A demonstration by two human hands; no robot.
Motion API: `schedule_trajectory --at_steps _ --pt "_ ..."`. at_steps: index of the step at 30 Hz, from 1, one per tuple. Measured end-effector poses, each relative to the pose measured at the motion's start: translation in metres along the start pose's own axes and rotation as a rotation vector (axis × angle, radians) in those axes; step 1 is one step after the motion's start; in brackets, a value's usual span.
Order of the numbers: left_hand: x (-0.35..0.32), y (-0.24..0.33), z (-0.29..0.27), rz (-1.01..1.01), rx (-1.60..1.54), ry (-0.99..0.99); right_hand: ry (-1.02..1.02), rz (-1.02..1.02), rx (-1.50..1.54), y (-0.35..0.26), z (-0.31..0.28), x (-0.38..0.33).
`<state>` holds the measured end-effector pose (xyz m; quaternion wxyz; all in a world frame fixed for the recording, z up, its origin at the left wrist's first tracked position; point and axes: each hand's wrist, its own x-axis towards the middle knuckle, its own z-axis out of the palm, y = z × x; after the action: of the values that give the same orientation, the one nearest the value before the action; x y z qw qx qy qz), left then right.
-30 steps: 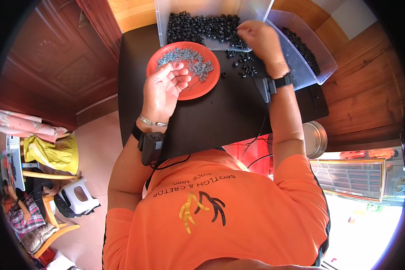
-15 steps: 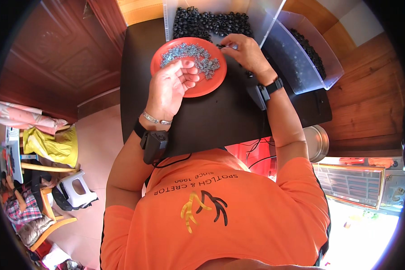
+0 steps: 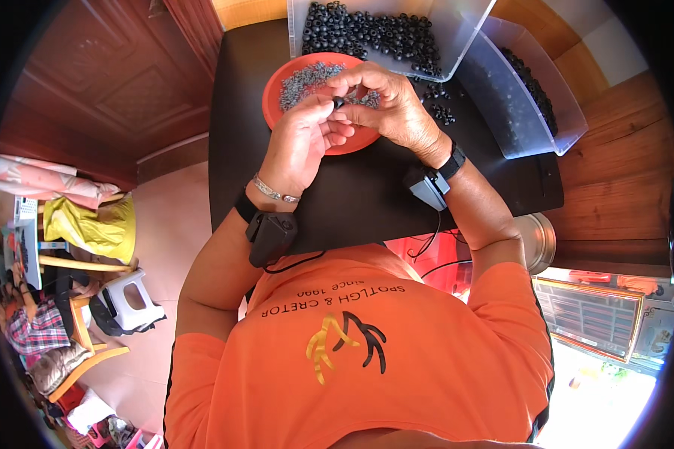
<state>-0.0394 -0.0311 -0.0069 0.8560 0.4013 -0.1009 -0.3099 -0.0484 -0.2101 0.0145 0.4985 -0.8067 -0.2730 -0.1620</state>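
Note:
Over a red-orange plate (image 3: 272, 101), my two hands meet. My left hand (image 3: 299, 142) is closed at the thumb and forefinger on a small round black piece (image 3: 338, 102), its other fingers loosely curled. My right hand (image 3: 401, 112) comes in from the right with thumb and forefinger pinched beside that piece; what sits between them, if anything, is too small to make out. Small silvery metal parts (image 3: 299, 84) lie heaped on the plate, partly covered by my hands. Several loose black pieces (image 3: 440, 112) rest on the dark table (image 3: 352, 202) beside my right wrist.
A clear plastic bin (image 3: 457, 45) behind the plate holds many black round pieces (image 3: 382, 36). Another translucent bin (image 3: 494, 97) with black pieces stands at the right. Devices are strapped to both wrists, with cables hanging down. A metal tin (image 3: 538, 243) sits below the table's right edge.
My right hand has moved left and down from the clear bin's front edge to meet my left hand. A black piece now shows at my left fingertips, and the view has shifted slightly.

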Motion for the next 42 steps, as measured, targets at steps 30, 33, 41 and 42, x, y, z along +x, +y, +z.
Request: schedule_trajectory --at_steps 30,33,41,42 --pt "0.000 0.003 0.002 0.029 -0.071 -0.045 -0.001 -0.142 0.036 0.000 0.003 0.003" --pt "-0.001 0.003 0.003 0.043 -0.076 -0.036 0.013 -0.092 0.108 -0.002 0.004 0.002" --pt "0.004 0.011 -0.003 0.159 0.034 -0.043 0.021 -0.091 0.018 -0.003 0.007 0.009" --pt "0.005 0.013 -0.005 0.202 0.071 -0.053 0.028 -0.106 -0.021 -0.004 0.007 0.013"
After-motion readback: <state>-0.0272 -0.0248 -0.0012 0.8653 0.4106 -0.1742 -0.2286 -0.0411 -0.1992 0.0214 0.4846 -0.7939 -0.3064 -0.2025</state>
